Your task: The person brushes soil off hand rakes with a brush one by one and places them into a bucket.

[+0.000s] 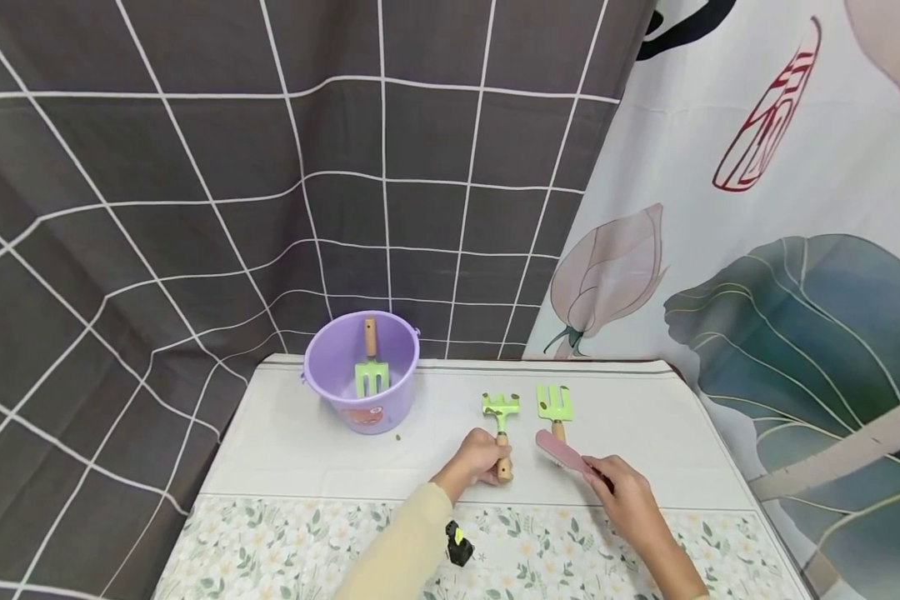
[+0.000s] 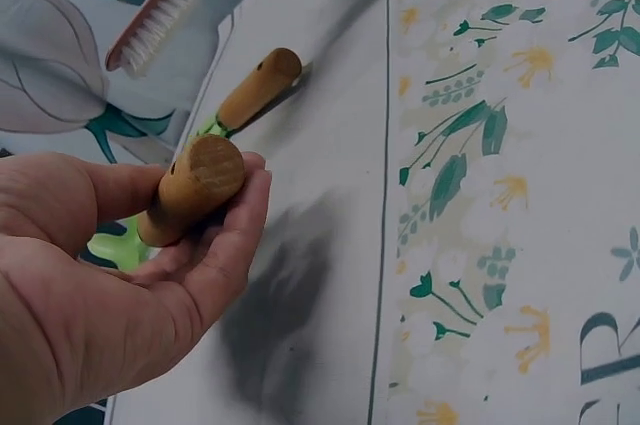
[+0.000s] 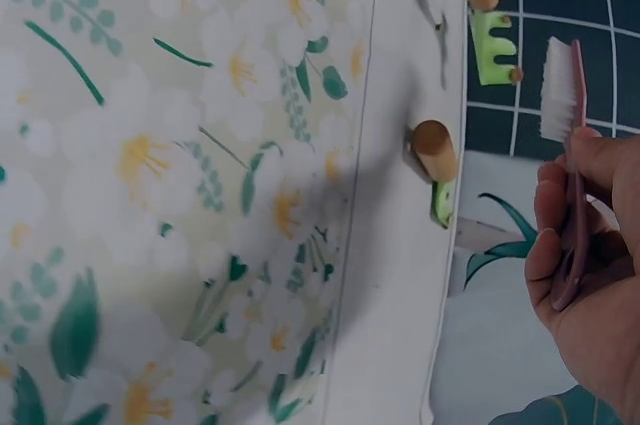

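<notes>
My left hand [image 1: 482,457] grips the wooden handle of a small green hand rake [image 1: 501,408], whose prongs carry brown smudges and point away from me. In the left wrist view the butt of its handle [image 2: 205,180] faces the camera between thumb and fingers. My right hand [image 1: 621,492] holds a pink brush [image 1: 560,452] with white bristles [image 3: 560,90] by its handle. Just beyond the brush lies a green garden fork [image 1: 555,404] on the table, its wooden handle [image 3: 434,150] partly hidden by the brush in the head view.
A purple bucket [image 1: 326,367] stands at the table's back left, with another green fork [image 1: 372,377] inside, handle up. A small black object [image 1: 459,546] with a yellow-green mark appears by the left sleeve. The table [image 1: 450,492] has a floral cloth; curtains hang behind it.
</notes>
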Available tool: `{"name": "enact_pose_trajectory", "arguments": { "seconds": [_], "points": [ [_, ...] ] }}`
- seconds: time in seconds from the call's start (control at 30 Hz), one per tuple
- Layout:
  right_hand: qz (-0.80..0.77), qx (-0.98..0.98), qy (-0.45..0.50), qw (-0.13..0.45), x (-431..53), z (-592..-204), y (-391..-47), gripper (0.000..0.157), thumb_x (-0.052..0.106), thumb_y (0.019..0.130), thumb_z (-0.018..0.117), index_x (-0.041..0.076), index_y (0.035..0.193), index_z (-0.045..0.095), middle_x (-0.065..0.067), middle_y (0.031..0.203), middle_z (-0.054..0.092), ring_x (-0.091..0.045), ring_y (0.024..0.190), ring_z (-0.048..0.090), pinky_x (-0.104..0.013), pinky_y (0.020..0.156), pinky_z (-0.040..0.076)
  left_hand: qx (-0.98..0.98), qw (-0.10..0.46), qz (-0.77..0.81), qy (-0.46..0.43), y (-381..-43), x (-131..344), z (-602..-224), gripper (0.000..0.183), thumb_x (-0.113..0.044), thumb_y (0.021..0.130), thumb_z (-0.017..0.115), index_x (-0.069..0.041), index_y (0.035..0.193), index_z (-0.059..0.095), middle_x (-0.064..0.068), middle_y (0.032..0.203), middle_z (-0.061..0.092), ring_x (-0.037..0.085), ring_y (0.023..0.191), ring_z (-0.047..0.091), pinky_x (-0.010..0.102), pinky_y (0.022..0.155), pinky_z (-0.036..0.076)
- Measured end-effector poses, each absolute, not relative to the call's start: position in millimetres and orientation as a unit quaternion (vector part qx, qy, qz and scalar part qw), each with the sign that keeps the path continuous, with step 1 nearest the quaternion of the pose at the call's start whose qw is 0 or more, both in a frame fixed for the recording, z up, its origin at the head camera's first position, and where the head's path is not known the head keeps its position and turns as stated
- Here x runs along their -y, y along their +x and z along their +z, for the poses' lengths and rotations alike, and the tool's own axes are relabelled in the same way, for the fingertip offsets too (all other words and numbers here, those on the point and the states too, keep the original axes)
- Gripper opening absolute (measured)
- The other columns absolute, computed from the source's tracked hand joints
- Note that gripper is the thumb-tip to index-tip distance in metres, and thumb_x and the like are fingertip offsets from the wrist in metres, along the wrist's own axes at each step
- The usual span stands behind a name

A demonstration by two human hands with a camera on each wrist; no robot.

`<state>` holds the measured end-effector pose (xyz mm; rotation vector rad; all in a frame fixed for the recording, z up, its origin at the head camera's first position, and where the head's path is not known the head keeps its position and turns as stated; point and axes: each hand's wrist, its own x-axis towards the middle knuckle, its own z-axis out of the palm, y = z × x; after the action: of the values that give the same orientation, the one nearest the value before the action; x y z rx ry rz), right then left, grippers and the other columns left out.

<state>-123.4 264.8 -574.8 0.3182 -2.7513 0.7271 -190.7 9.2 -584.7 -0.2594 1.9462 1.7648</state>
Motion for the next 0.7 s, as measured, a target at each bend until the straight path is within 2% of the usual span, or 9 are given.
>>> {"name": "enact_pose_trajectory", "arguments": {
  "seconds": [0.13,0.37,0.53,0.7],
  "points": [
    [0.248,0.949,0.125,0.150,-265,-570,-128,0.027,0.006,0.090,0.079,0.004,0.117,0.076,-0.002,0.096,0.071,-0.005,0.077,0.060,-0.022,0.061,0.055,-0.704,0.249,0.659,-0.095,-191,-4,-578,0.014,-0.005,0.100,0.063,0.004,0.092,0.055,0.016,0.084,0.068,0.026,0.076,0.075,0.046,0.073,0.067],
    [0.240,0.944,0.150,0.169,-265,-561,-137,0.026,0.007,0.090,0.079,0.004,0.116,0.076,-0.003,0.095,0.069,-0.002,0.073,0.054,-0.020,0.056,0.050,-0.706,0.225,0.665,-0.096,-196,3,-569,0.014,-0.006,0.099,0.066,0.002,0.097,0.054,0.019,0.086,0.073,0.020,0.067,0.073,0.037,0.065,0.067],
    [0.242,0.946,0.152,0.155,-264,-553,-145,0.026,0.008,0.092,0.077,0.005,0.118,0.075,-0.003,0.097,0.069,-0.004,0.075,0.054,-0.020,0.057,0.050,-0.676,0.227,0.696,-0.083,-196,8,-559,0.017,-0.006,0.099,0.067,0.004,0.101,0.053,0.022,0.091,0.073,0.017,0.063,0.070,0.038,0.068,0.067],
    [0.251,0.941,0.164,0.156,-258,-546,-154,0.026,0.008,0.093,0.077,0.005,0.119,0.075,-0.003,0.097,0.070,-0.006,0.076,0.056,-0.020,0.057,0.051,-0.663,0.227,0.710,-0.070,-191,12,-549,0.020,-0.007,0.099,0.066,0.002,0.103,0.049,0.021,0.092,0.072,0.015,0.061,0.068,0.036,0.065,0.066]
  ]
}}
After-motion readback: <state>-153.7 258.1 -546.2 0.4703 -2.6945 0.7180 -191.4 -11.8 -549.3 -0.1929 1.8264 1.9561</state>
